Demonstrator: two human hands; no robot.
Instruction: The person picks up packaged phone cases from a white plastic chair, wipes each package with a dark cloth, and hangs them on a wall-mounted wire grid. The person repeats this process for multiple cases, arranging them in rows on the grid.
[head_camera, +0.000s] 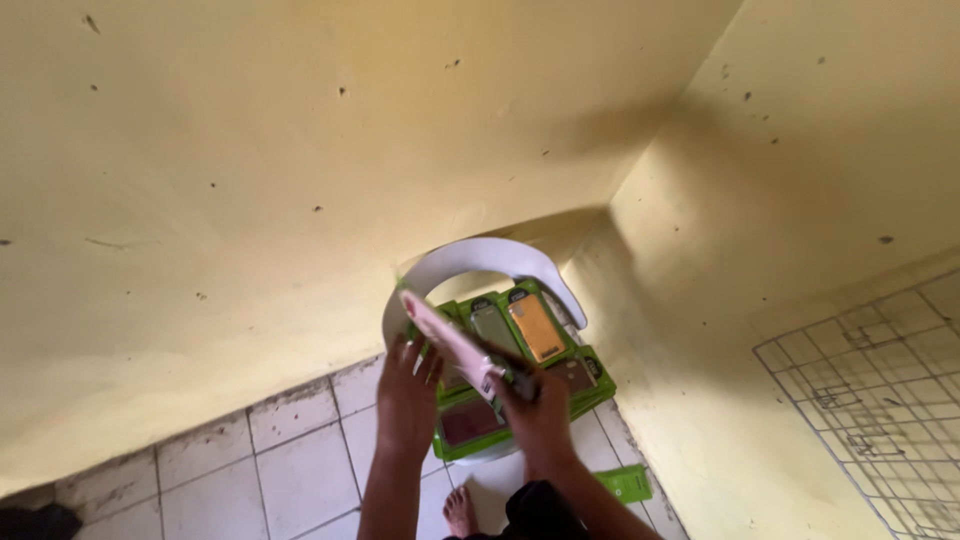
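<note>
Yellow-walled corner, tiled floor (300, 470): white chair (480, 258) stacked with green packages (540, 330); both hands' grip (530, 400) clamped on pink case (445, 340).

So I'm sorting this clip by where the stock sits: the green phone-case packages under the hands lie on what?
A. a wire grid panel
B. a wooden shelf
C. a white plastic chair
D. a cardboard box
C: the green phone-case packages lie spread on the seat of a white plastic chair in the corner, while the left hand and right hand hold a pale, pinkish flat package above them; the wire grid panel leans apart at the right.
</note>
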